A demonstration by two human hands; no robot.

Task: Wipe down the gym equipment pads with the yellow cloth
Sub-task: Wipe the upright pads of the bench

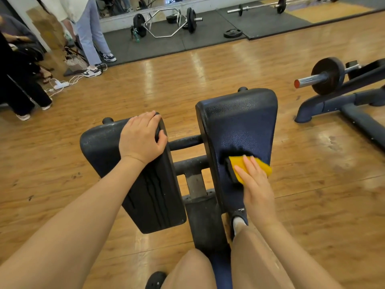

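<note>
Viewpoint: I looked down from my head camera at two dark padded rests on a black metal frame [205, 213], with a wooden gym floor [312, 184] under it.
Left hand: my left hand [141, 137] lay on the upper corner of the left pad [150, 197], palm down, with the fingers curled over the pad's inner edge, gripping it as a brace.
Right hand: my right hand [257, 185] lay flat, its fingers straight and close together, pressing the yellow cloth [249, 166] onto the right pad [237, 124].
Cloth position: the cloth was on the lower middle of the right pad, folded, partly under my fingers, with a dark layer or shadow along its left edge that I could not identify.
Cloth handling: I judged it light, soft and limp, likely to bunch or slide out unless held under a flat palm, so pressure over its middle seemed better than pinching an edge.
Pad surface: the right pad looked pebbled and shiny, the left duller, with streaks running down it; both seemed firm yet cushioned.
Progress: I judged the wiping to be under way on the right pad.
Surroundings: a loaded barbell [327, 77] lay to the right, other people stood at far left, and a hex bar [166, 22] rested on mats by the mirror.
</note>
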